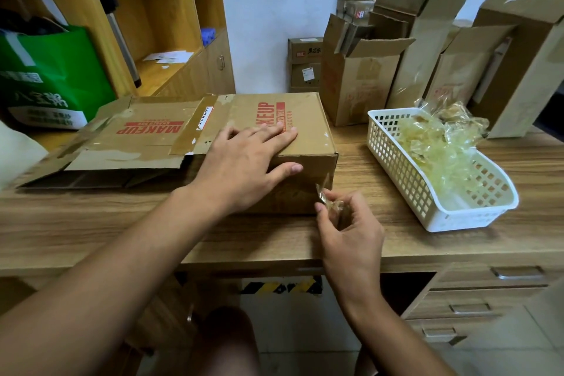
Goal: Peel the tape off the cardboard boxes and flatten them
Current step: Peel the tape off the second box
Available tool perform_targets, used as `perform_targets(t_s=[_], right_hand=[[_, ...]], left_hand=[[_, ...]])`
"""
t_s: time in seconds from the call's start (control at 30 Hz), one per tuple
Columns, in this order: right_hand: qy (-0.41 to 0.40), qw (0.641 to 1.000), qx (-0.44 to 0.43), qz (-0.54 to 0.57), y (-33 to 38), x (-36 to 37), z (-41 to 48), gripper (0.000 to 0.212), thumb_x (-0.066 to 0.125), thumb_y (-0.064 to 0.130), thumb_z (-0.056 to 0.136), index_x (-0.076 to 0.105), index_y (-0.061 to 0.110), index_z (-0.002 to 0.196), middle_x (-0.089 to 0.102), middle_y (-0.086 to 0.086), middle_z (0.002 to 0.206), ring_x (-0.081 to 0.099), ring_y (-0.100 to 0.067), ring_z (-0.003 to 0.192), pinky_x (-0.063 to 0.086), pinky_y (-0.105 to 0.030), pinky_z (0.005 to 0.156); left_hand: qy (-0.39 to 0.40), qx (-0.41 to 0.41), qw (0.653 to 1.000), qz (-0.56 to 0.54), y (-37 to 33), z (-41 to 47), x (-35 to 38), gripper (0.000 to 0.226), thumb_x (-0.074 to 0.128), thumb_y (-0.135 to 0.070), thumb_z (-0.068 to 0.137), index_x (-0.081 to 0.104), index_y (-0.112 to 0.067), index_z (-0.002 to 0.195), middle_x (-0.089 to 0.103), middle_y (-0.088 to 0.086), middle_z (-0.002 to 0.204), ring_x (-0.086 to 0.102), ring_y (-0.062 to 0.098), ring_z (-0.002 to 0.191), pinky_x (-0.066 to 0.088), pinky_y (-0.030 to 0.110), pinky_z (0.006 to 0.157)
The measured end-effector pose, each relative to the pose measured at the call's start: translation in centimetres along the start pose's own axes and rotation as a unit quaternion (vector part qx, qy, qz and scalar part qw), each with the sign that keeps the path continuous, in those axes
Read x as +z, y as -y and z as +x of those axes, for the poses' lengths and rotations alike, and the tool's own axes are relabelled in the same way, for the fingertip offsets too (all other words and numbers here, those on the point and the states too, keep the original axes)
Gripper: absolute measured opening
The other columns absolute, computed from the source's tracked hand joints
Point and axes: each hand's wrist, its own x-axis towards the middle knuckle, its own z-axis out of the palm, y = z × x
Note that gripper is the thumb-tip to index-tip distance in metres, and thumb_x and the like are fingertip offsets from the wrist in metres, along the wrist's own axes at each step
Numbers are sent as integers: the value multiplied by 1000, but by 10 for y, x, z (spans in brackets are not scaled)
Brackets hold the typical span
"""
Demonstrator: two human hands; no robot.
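Flattened box point(128, 143) lies mid-left on desk point(91, 223). Closed box point(308, 122) sits frame centre beside it. Left hand point(241, 162) rests flat on its top, fingers straight. Right hand point(351, 232) pinches tape strip point(322, 192) at box's front right corner. White basket point(396, 168) of tape wads point(436, 143) sits right.

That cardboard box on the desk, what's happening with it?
A person is stripping tape from the cardboard box. Their left hand lies flat on its top, holding it steady, while the right hand pinches a strip of clear tape at the box's near right corner. A white basket to the right holds crumpled tape already removed. Left of the box lies a flattened box; more boxes stand by the wall.
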Motion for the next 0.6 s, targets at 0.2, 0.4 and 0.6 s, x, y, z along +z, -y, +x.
perform_targets(t_s=[0.2, 0.4, 0.6], right_hand=[[127, 992, -25, 2, 16, 33, -34, 17, 72, 11, 92, 64, 26, 93, 58, 16, 73, 58, -6, 69, 41, -11, 62], [115, 993, -16, 25, 14, 13, -14, 23, 78, 19, 88, 58, 30, 89, 66, 10, 82, 65, -10, 75, 51, -20, 63], [70, 997, -3, -18, 3, -9, 7, 33, 80, 45, 80, 52, 32, 91, 64, 6, 81, 64, -14, 75, 54, -34, 67]], left_hand=[[15, -8, 1000, -3, -12, 2, -2, 81, 7, -78, 83, 20, -44, 156, 28, -12, 162, 29, 14, 147, 21, 51, 117], [35, -12, 999, -26, -6, 9, -11, 72, 35, -77, 87, 31, -38, 147, 44, -7, 154, 40, 16, 140, 25, 45, 115], [101, 46, 990, -87, 24, 10, -25, 65, 51, -61, 93, 28, -44, 152, 31, -16, 160, 27, 7, 146, 15, 34, 116]])
